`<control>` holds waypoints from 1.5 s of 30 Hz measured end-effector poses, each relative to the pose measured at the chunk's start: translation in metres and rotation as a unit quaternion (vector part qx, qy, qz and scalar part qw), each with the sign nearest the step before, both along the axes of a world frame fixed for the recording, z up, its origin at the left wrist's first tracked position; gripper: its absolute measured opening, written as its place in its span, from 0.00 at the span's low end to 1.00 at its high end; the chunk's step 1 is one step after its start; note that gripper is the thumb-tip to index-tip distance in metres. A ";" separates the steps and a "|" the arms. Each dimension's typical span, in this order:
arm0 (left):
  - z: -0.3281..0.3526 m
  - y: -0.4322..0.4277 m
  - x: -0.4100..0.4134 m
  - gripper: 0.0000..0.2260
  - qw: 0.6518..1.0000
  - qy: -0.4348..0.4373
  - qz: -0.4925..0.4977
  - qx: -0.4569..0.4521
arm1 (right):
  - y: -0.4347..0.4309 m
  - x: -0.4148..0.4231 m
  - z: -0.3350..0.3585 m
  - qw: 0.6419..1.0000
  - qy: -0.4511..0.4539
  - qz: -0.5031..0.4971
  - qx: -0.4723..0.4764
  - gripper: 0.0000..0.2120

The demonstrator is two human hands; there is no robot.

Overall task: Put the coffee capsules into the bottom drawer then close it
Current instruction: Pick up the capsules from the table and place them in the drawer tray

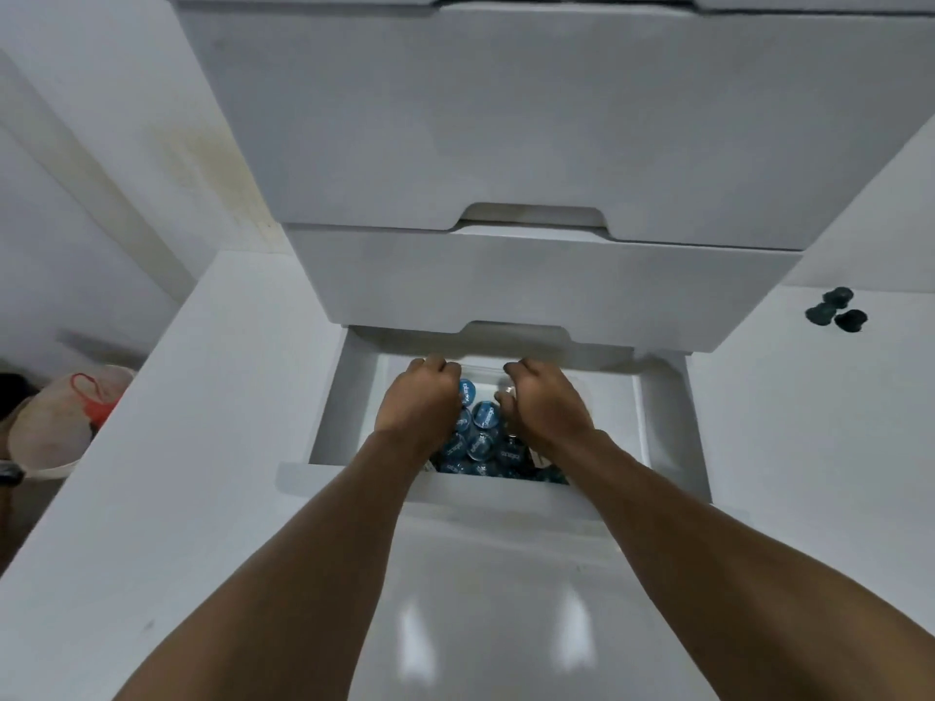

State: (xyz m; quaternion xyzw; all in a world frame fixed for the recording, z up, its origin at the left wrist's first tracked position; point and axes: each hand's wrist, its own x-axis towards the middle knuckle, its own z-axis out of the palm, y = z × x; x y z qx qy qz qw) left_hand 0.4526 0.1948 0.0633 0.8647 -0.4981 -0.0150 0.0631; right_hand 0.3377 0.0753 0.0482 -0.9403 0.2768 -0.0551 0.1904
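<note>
In the lower middle of the frame the bottom drawer [346, 402] stands pulled open under two closed drawers [556, 280]. Both forearms reach into it from the bottom edge. The left hand [422, 399] and the right hand [544, 404] have their fingers curled, and each seems to grip the far rim of a clear container [483, 369] that sits inside the drawer. Between the two hands lie the coffee capsules [480, 432], blue with white print on the lids, packed close together in the container. At the right of the frame, three dark capsules [837, 308] lie together on a white surface, well apart from the drawer. At the left edge a pale bag [55, 427] with a red part rests on the floor.
</note>
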 end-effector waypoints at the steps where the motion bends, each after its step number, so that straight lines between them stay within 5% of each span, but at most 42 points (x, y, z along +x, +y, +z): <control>1: 0.005 0.001 -0.008 0.11 1.000 -0.003 0.009 -0.010 | 0.000 -0.006 0.005 1.000 -0.006 0.001 -0.011 0.18; 19: 0.115 0.035 -0.131 0.17 0.982 -0.112 -0.014 -0.151 | 0.005 -0.154 0.125 0.983 -0.093 -0.035 -0.151 0.18; 28: 0.135 0.044 -0.212 0.09 0.975 -0.119 -0.064 -0.178 | 0.031 -0.255 0.143 0.979 -0.077 -0.105 -0.158 0.14; 45: 0.126 -0.131 -0.324 0.13 0.975 -0.083 -0.100 -0.178 | -0.120 -0.369 0.129 0.978 -0.068 -0.153 -0.120 0.18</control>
